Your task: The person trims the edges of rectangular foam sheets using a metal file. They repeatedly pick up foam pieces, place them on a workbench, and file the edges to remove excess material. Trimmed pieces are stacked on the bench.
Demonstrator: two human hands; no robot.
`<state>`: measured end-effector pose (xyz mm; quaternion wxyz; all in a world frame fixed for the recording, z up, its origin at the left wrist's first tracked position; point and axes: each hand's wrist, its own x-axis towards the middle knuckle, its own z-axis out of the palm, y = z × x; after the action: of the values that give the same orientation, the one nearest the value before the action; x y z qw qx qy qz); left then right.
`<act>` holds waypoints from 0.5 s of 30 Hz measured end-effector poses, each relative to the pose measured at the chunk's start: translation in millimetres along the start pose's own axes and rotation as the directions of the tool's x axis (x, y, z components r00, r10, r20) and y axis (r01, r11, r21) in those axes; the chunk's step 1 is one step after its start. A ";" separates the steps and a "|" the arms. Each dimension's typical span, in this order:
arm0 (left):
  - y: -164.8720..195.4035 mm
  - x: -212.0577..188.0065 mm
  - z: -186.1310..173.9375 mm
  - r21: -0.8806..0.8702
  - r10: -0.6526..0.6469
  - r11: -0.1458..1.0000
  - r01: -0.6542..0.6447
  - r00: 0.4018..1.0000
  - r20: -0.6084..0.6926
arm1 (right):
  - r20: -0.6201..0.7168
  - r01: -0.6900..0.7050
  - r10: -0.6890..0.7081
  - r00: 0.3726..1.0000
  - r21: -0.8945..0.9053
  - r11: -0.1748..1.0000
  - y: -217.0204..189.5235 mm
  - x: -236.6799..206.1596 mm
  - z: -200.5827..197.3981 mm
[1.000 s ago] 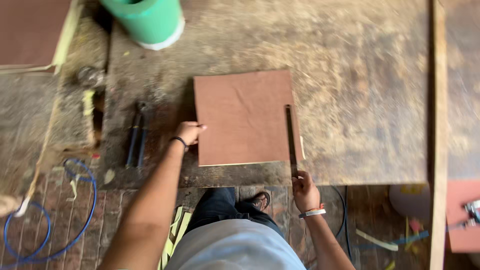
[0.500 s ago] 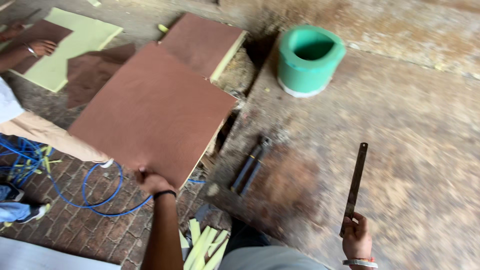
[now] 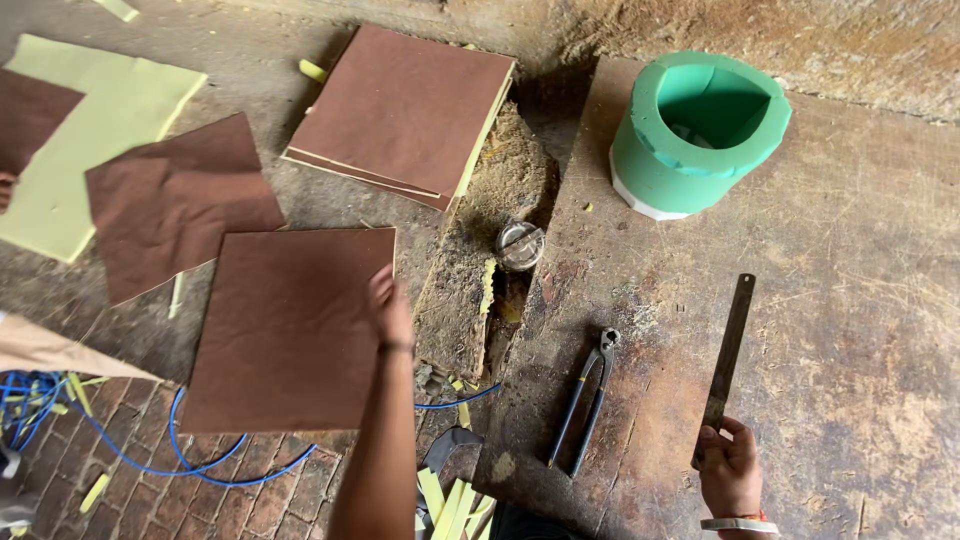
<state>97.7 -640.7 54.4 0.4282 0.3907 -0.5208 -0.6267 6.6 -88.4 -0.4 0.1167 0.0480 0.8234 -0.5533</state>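
My left hand [image 3: 390, 305] reaches out to the left and rests its fingers on the right edge of a square brown sheet [image 3: 285, 330] that lies flat over the floor. My right hand [image 3: 730, 470] grips the lower end of a long dark metal ruler [image 3: 728, 350], which points up and away over the worn wooden board [image 3: 850, 300]. A pair of dark pincers [image 3: 585, 400] lies on the board between my two arms.
A green bucket-like tub [image 3: 690, 135] stands at the back of the board. A stack of brown-topped yellow foam sheets [image 3: 405, 110] and another loose brown sheet [image 3: 175, 200] lie on the floor. A small metal tin [image 3: 520, 245] sits in the gap. Blue cable [image 3: 200, 465] loops bottom left.
My left hand has carried the brown sheet off the board to the left and laid it on the floor. My right hand lifted the ruler and still holds it.
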 end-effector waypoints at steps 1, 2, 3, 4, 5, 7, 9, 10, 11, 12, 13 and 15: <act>-7.7 22.1 37.7 -0.103 -0.090 0.989 0.105 0.986 0.143 | 0.001 -0.019 0.019 1.000 -0.011 1.000 -1.5 -3.7 1.8; -12.3 41.1 67.9 -0.105 -0.152 0.978 0.179 0.962 0.228 | -0.001 -0.040 0.040 0.999 -0.021 0.999 -3.2 -7.3 3.4; -15.4 59.3 96.5 0.007 -0.264 0.964 0.267 0.947 0.180 | -0.025 -0.054 0.052 0.998 -0.054 0.997 -4.6 -10.9 5.1; -16.2 77.0 123.6 -0.122 -0.396 0.904 0.411 0.910 0.124 | -0.046 -0.065 0.062 0.997 -0.087 0.994 -5.7 -14.2 6.0; -16.2 90.8 144.7 -0.256 -0.524 0.811 0.526 0.848 0.080 | -0.062 -0.075 0.068 0.996 -0.120 0.990 -6.5 -16.9 6.7; -14.6 113.5 169.3 -0.225 -0.626 0.765 0.604 0.779 -0.038 | -0.037 -0.107 0.106 0.994 -0.018 0.994 -6.0 -21.6 6.0; -14.4 130.3 184.8 -0.286 -0.684 0.713 0.640 0.724 -0.086 | -0.034 -0.152 0.152 0.988 0.014 0.988 -2.7 -24.6 3.3; -13.0 139.1 188.5 -0.358 -0.699 0.683 0.636 0.711 -0.071 | -0.047 -0.179 0.179 0.983 -0.004 0.984 -0.1 -25.4 1.5; -9.7 147.4 190.9 -0.426 -0.711 0.651 0.628 0.701 -0.053 | -0.061 -0.207 0.205 0.977 -0.019 0.978 3.4 -25.5 -0.1; -6.0 155.2 190.5 -0.471 -0.747 0.583 0.662 0.665 0.009 | -0.101 -0.201 0.197 0.975 -0.034 0.979 7.3 -25.2 -0.9; -0.9 164.3 187.3 -0.509 -0.773 0.513 0.691 0.630 0.076 | -0.140 -0.193 0.186 0.973 -0.045 0.980 11.7 -24.6 -2.1; 25.2 191.8 183.1 -0.513 -0.757 0.491 0.704 0.637 0.149 | -0.199 -0.109 0.106 0.974 -0.005 0.994 21.2 -22.2 -1.4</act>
<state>-133.3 -765.7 98.8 0.2360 0.4702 -0.0914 -0.8455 32.3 -77.9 -13.5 0.0640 0.1467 0.8315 -0.5320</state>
